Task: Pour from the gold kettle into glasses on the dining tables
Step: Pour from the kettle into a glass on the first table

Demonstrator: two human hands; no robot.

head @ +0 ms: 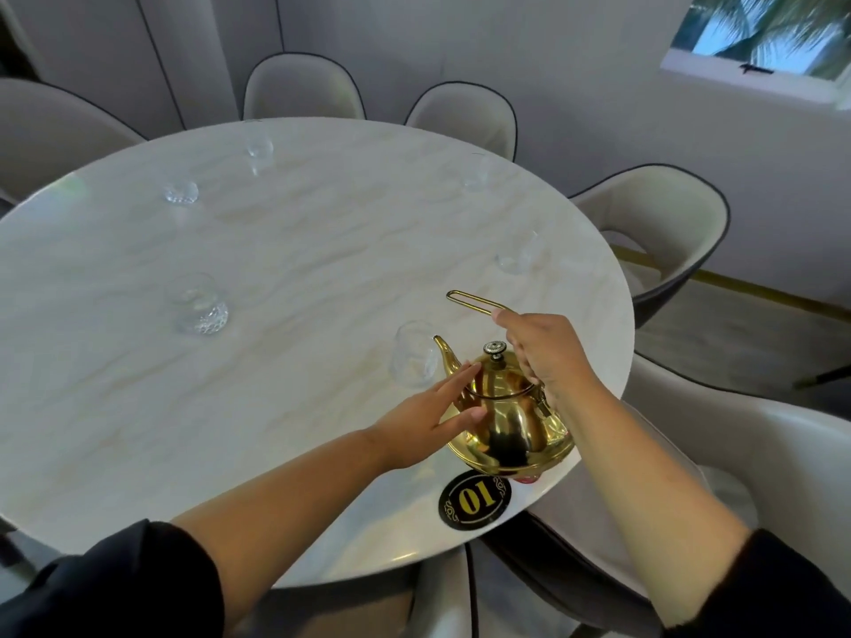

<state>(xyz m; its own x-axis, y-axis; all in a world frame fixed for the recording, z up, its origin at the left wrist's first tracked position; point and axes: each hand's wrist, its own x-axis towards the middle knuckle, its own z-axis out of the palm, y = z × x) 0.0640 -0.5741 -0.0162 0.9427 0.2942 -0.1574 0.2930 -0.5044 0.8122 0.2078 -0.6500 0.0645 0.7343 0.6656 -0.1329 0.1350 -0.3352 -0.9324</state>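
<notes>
The gold kettle (pixel 509 421) hangs just above the round marble table (pixel 285 250) near its right front edge, spout pointing left toward a clear glass (pixel 413 359). My right hand (pixel 543 352) grips the kettle's wire handle from above. My left hand (pixel 426 416) presses straight fingers against the kettle's left side and lid rim. Several more clear glasses stand around the table: one at the left (pixel 199 306), two at the back left (pixel 181 192) (pixel 259 147), and two on the right (pixel 518 255) (pixel 476 172).
A black oval plaque marked "01" (pixel 474 499) lies on the table edge below the kettle. Pale upholstered chairs (pixel 663 223) ring the table. A window (pixel 760 34) is at the upper right, with floor beside the right-hand chairs.
</notes>
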